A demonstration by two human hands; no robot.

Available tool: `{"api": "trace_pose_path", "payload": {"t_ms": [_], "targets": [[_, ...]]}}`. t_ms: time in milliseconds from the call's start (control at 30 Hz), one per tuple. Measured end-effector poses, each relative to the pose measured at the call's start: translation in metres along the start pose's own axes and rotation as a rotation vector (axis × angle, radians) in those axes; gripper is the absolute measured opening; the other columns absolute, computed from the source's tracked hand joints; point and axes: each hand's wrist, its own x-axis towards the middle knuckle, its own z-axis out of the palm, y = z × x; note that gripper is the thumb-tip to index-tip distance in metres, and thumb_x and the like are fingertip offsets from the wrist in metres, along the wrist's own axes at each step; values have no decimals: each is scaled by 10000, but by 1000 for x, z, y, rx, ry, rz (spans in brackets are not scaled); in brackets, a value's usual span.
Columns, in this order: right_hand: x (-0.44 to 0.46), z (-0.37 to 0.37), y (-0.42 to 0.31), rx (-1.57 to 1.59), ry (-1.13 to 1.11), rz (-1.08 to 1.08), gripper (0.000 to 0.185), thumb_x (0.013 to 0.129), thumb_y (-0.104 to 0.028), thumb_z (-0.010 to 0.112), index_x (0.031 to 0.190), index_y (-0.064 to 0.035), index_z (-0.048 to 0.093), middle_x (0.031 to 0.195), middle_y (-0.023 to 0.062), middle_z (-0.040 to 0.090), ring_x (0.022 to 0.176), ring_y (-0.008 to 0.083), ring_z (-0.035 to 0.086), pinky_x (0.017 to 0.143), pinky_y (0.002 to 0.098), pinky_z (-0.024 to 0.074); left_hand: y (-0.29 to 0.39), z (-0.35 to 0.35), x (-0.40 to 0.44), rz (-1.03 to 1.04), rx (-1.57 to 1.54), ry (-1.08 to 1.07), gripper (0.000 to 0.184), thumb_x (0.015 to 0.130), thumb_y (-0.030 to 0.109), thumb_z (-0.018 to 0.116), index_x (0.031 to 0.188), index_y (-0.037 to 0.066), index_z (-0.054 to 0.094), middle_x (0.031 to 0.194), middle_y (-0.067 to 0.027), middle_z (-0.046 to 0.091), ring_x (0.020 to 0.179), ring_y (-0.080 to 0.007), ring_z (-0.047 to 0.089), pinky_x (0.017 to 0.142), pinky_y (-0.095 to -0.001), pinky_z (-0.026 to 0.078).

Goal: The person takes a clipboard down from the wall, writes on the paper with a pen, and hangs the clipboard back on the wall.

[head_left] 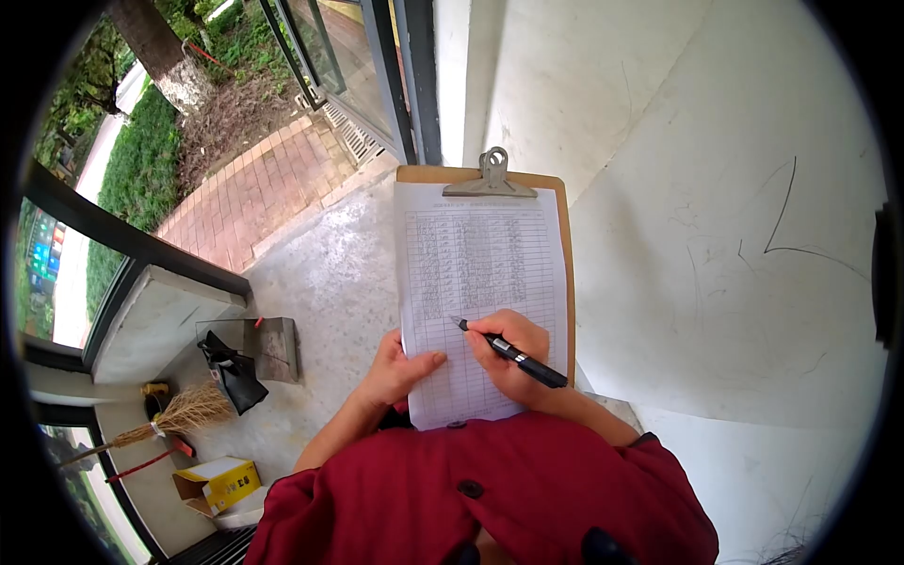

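- The fingers of the right hand [516, 344] pinch a black pen [529, 364] close to its writing end, the tip at the lowest filled rows of a printed table.
- The left hand [391, 369] clasps the left edge of the clipboard [563, 212], thumb lying on the paper form [471, 363]; its other fingers are mostly hidden behind.
- The form lies on the clipboard under a metal clip [492, 181], upper rows filled in, lower rows blank; the writing is too small to read.
- The clipboard is held before a dark red buttoned shirt [414, 471], above a grey floor [330, 268].
- To the left are a straw broom [196, 408], a black bag-like object [234, 375] and a yellow cardboard box [235, 483].
- To the right rises a scuffed white wall [716, 311].
- Beyond a glass door [353, 71] lie brick paving [250, 198] and a tree trunk [151, 42].
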Motion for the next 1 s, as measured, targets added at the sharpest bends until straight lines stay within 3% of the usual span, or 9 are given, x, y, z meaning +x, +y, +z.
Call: {"api": "trace_pose_path", "payload": {"t_ms": [200, 300, 400, 1000], "targets": [[1, 2, 2, -29, 6, -28, 107, 755, 16, 661, 838, -1, 596, 692, 81, 584, 554, 143, 545, 488, 251, 427, -1, 0, 2, 24, 8, -4, 319, 807, 42, 618, 1112, -24, 552, 1050, -77, 613, 943, -141, 573, 842, -300, 461], [0, 1, 2, -17, 3, 15, 129, 749, -9, 681, 840, -24, 590, 680, 82, 564, 556, 190, 554, 479, 281, 427, 0, 1, 2, 28, 7, -3, 316, 808, 42, 619, 1110, -24, 555, 1050, -77, 613, 941, -140, 573, 839, -300, 463], [0, -1, 3, -43, -25, -40, 102, 752, 10, 666, 822, -3, 593, 685, 82, 582, 546, 156, 545, 483, 256, 426, 1, 2, 2, 32, 4, -2, 314, 808, 47, 622, 1107, -23, 558, 1049, -77, 614, 939, -140, 574, 837, -299, 465], [2, 0, 8, -75, 25, 24, 103, 750, 14, 663, 802, -3, 575, 667, 91, 578, 529, 169, 545, 475, 262, 422, 2, 0, 6, 20, 14, 21, 317, 801, 31, 615, 1109, -20, 556, 1043, -79, 616, 937, -146, 576, 833, -299, 466]]}}
